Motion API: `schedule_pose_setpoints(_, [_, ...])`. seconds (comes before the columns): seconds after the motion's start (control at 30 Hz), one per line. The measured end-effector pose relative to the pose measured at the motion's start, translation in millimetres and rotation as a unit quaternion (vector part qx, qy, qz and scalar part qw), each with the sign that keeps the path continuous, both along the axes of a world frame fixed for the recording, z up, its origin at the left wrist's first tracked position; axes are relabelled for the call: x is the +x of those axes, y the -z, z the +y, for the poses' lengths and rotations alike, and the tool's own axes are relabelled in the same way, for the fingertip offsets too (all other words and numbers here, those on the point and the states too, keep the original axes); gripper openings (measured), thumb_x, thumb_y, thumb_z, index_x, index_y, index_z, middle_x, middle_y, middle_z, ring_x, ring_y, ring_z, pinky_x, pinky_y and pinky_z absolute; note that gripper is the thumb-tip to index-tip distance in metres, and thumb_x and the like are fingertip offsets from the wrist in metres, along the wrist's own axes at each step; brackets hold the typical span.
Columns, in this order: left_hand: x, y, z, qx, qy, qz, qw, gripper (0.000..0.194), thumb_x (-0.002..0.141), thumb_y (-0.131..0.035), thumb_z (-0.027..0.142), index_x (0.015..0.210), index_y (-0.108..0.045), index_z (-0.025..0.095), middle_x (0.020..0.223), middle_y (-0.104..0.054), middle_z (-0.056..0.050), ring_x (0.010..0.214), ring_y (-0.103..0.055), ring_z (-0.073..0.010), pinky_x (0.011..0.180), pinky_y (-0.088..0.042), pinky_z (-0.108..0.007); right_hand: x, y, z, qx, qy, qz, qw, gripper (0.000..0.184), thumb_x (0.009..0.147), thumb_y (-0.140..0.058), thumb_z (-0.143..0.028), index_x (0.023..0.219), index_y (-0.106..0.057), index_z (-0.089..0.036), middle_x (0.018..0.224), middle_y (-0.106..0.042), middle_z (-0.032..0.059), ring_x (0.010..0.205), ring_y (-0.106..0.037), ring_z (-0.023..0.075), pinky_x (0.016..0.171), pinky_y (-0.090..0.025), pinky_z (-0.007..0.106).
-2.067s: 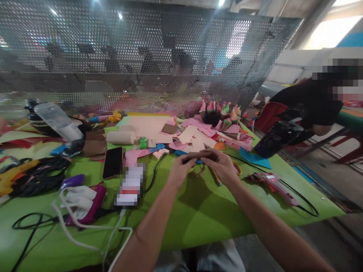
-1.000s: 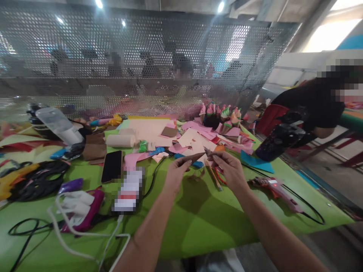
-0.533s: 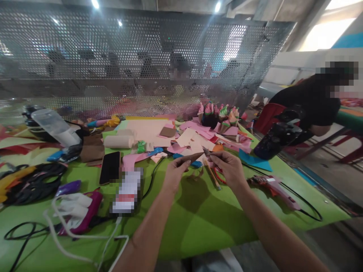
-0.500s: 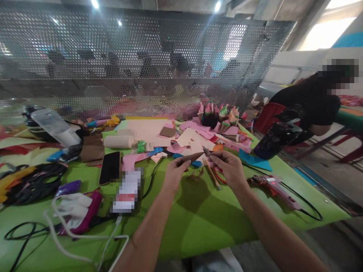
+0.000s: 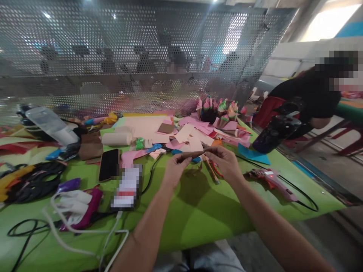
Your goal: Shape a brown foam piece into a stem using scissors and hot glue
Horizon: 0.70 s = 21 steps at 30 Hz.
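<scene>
A narrow brown piece, which looks like rolled craft foam or paper, is stretched between my hands above the green table. My left hand pinches its left end between thumb and fingers. At the other end, my right hand has its fingertips closed on the tip; a small dark point shows there that I cannot make out. Below my right hand lie a pencil and a red loop, partly hidden by that hand. Pink and cream sheets are scattered just beyond both hands.
To the right lies a pink glue gun with its cord, near a dark bottle. Several cone-shaped crafts stand at the back. On the left are a phone, a power strip and loose cables. A person sits beyond the right edge.
My right hand has moved slightly left and up, its fingertips now at the end of the brown piece, which lies more level. The whole view has shifted slightly.
</scene>
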<state>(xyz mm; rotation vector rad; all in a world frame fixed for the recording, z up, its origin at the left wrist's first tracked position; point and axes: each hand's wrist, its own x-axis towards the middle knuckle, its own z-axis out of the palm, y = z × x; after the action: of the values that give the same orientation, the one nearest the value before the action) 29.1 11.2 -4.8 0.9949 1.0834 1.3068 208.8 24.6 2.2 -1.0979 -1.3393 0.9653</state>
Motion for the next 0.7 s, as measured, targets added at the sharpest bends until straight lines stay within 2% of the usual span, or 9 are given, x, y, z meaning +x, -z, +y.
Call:
schedule_pose_setpoints(0.1, [-0.3,1.2,0.8,0.009,0.006,0.007,1.0,0.02,0.062,-0.081,0.027,0.079,-0.077,0.016,0.073,-0.071,-0.002,0.07,-0.059,-0.0147,0.071,-0.045,-0.028,0.5,2.0,0.7,-0.003,0.019,-0.016,1.0,0.037,0.065,-0.077,-0.054,0.076,-0.071,-0.019,0.058,-0.06,-0.0013,0.055,-0.05,0.0134,0.052,-0.038,0.027])
schedule_pose_setpoints(0.23, [-1.7,1.9,0.9,0.017,0.015,0.009,1.0,0.021,0.064,-0.081,0.028,0.081,-0.077,0.017,0.075,-0.071,-0.002,0.071,-0.059,-0.015,0.071,-0.044,-0.027,1.4,3.1,1.4,-0.009,0.026,-0.01,1.0,0.037,0.063,-0.078,-0.054,0.072,-0.071,-0.019,0.056,-0.059,-0.0017,0.051,-0.046,0.0113,0.049,-0.035,0.026])
schedule_pose_setpoints(0.47, [-2.9,4.1,0.9,0.02,0.017,0.012,1.0,0.017,0.065,-0.08,0.028,0.079,-0.078,0.017,0.075,-0.071,-0.002,0.068,-0.055,-0.0131,0.067,-0.04,-0.026,-1.1,6.5,3.1,-0.021,0.025,0.019,0.999,0.039,0.062,-0.078,-0.055,0.069,-0.067,-0.019,0.059,-0.062,-0.0007,0.052,-0.05,0.0116,0.05,-0.038,0.026])
schedule_pose_setpoints(0.7, [-2.2,-2.1,-1.4,0.001,0.021,-0.007,1.0,0.021,0.062,-0.082,0.029,0.078,-0.078,0.017,0.076,-0.072,-0.003,0.07,-0.055,-0.0129,0.068,-0.04,-0.026,-2.8,7.1,2.5,-0.029,0.021,0.067,0.997,0.037,0.062,-0.081,-0.053,0.07,-0.067,-0.02,0.06,-0.063,-0.0005,0.055,-0.053,0.0125,0.052,-0.041,0.025])
